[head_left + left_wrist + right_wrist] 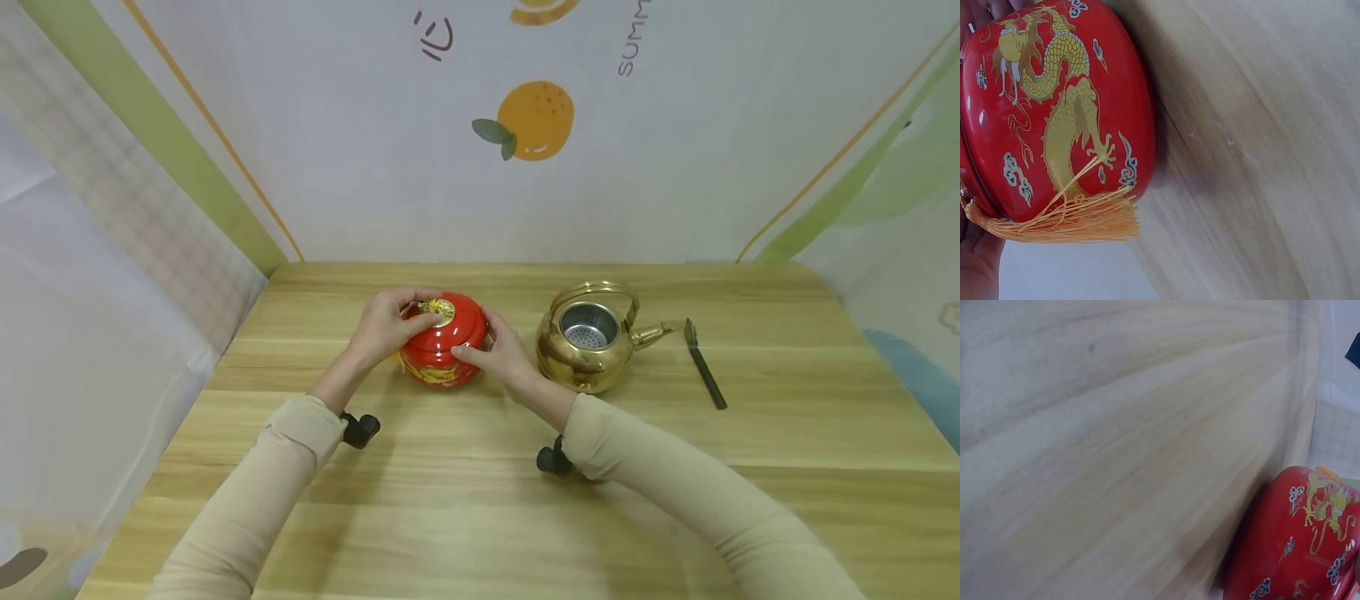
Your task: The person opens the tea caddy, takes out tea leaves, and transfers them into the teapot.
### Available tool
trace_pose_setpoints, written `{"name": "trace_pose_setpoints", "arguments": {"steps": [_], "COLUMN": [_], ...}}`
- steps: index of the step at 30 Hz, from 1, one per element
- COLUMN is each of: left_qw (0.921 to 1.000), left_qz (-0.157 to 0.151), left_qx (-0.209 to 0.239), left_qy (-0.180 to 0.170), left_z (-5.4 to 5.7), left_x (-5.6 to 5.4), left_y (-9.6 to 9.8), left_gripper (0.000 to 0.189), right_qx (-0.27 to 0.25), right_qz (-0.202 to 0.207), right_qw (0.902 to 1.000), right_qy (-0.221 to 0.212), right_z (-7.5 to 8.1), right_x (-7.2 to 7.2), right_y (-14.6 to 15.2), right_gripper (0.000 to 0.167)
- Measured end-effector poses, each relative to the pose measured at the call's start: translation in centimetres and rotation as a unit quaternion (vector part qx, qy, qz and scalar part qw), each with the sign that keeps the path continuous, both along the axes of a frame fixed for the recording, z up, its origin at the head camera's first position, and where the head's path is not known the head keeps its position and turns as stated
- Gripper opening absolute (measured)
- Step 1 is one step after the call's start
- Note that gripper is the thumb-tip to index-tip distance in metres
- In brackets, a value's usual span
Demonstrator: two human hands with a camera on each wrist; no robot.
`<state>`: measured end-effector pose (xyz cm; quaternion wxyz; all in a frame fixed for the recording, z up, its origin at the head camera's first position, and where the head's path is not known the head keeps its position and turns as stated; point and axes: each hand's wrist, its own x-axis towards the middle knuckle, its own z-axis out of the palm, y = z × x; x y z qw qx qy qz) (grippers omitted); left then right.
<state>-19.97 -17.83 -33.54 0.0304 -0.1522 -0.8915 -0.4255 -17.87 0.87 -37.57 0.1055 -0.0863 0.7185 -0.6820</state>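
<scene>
A round red jar (438, 375) with a gold dragon on its side stands on the wooden table, its red lid (467, 317) on top. My left hand (382, 327) reaches over from the left and pinches the lid, thumb and fingers about its gold top piece (444, 312). From the right, my right hand (508, 357) holds the jar's side, thumb in front and fingers behind. An orange tassel (1079, 219) hangs down the jar in the left wrist view. The right wrist view catches part of the jar (1297, 550) at its lower right corner.
Right of the jar stands a gold kettle (573, 362) with its handle up, spout to the right and a metal strainer (588, 327) in its uncovered mouth. Beyond the spout lies a slim tool with a dark handle (707, 379). A printed cloth (375, 183) hangs behind the table.
</scene>
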Motion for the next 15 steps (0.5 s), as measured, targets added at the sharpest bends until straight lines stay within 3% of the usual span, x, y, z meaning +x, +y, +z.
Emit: {"name": "trace_pose_setpoints", "arguments": {"steps": [15], "left_qw": [0.9999], "left_qz": [0.004], "left_qx": [-0.002], "left_qy": [-0.013], "left_z": [-0.31], "left_x": [-0.37], "left_y": [-0.19], "left_gripper": [0.03], "right_qx": [0.031], "right_qz": [0.0], "right_qw": [0.9995], "right_qy": [0.007], "right_z": [-0.41], "right_x": [0.02], "right_y": [0.1], "right_gripper": [0.079]}}
